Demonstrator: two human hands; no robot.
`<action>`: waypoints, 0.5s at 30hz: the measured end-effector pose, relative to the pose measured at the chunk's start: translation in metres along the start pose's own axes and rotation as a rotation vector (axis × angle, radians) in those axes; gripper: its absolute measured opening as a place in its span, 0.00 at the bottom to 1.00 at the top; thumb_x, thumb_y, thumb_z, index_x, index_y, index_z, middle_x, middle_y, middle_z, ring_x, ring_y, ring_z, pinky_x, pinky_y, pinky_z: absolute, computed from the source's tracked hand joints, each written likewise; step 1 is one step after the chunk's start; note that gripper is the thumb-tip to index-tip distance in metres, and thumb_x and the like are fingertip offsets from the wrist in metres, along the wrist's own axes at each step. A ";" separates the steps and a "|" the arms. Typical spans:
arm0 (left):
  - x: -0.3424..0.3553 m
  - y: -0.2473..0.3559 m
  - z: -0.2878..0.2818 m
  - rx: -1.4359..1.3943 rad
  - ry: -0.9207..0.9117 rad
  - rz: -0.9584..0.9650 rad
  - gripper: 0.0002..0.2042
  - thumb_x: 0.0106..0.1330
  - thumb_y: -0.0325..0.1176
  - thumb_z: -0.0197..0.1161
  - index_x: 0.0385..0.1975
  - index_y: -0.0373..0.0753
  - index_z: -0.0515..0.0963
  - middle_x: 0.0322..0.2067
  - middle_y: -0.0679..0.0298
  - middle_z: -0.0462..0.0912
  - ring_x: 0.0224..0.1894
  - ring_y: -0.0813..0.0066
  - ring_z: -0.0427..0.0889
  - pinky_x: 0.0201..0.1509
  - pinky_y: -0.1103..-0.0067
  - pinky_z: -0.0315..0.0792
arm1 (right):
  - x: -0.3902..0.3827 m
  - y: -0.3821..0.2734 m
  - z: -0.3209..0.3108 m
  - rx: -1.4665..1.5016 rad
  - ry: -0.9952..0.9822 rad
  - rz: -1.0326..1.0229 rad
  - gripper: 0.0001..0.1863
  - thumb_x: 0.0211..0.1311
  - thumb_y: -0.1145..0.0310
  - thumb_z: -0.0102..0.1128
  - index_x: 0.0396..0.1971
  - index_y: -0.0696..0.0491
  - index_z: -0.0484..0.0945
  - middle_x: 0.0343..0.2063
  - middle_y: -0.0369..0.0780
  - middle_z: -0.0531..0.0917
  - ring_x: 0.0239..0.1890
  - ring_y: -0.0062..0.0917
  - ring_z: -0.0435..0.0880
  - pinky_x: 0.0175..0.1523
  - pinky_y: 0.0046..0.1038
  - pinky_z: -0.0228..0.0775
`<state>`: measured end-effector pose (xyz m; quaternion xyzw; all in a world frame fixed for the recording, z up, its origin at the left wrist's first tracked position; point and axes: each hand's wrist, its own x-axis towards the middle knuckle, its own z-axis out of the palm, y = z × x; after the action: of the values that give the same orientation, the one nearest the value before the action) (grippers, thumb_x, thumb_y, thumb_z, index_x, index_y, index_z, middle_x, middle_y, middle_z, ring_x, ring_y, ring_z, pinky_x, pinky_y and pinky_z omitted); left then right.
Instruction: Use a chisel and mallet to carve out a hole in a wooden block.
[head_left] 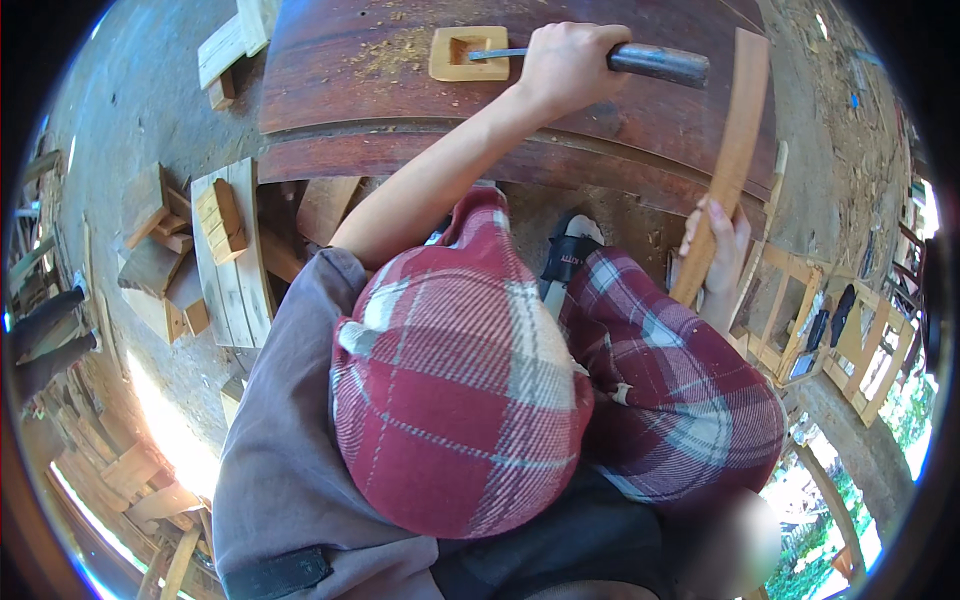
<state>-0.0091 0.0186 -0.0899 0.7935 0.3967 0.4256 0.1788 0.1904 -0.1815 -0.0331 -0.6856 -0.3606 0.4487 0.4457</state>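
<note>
- Your left hand (565,65), at twelve o'clock, grips a chisel (600,58), its tip in the small wooden block (468,53) on the dark board (400,100).
- Your right hand (722,250), at three o'clock, curls its fingers around a curved wooden strip (735,150).

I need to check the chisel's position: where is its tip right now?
In the head view, top centre: the chisel tip sits in the small wooden block's recess, on the reddish board.

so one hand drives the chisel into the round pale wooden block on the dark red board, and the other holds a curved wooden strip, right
Not quite: in the head view the pale wooden block is square with a square recess, not round. The left hand holds the chisel to it on the dark red board, the right hand grips the curved wooden strip.
</note>
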 end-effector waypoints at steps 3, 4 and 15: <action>0.007 -0.002 0.001 -0.015 0.008 -0.038 0.12 0.50 0.42 0.69 0.34 0.46 0.83 0.24 0.56 0.83 0.30 0.54 0.83 0.36 0.65 0.78 | -0.001 -0.003 -0.008 0.086 0.018 -0.016 0.18 0.66 0.57 0.59 0.39 0.58 0.72 0.19 0.39 0.75 0.15 0.20 0.74 0.19 0.21 0.68; 0.010 -0.003 0.004 -0.042 -0.001 -0.057 0.12 0.50 0.42 0.69 0.33 0.46 0.84 0.23 0.56 0.83 0.30 0.54 0.83 0.36 0.65 0.78 | -0.003 -0.004 -0.011 0.114 0.029 -0.027 0.17 0.66 0.58 0.58 0.39 0.59 0.72 0.19 0.39 0.75 0.15 0.20 0.74 0.19 0.21 0.68; 0.016 -0.010 0.006 -0.067 -0.027 -0.125 0.10 0.51 0.41 0.68 0.31 0.45 0.84 0.21 0.58 0.82 0.27 0.54 0.83 0.35 0.65 0.78 | -0.002 0.003 -0.002 0.228 0.024 -0.185 0.16 0.64 0.60 0.58 0.39 0.59 0.72 0.19 0.40 0.75 0.16 0.20 0.74 0.20 0.21 0.69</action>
<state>-0.0034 0.0372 -0.0911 0.7664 0.4285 0.4158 0.2370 0.1922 -0.1851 -0.0344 -0.5994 -0.3637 0.4356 0.5646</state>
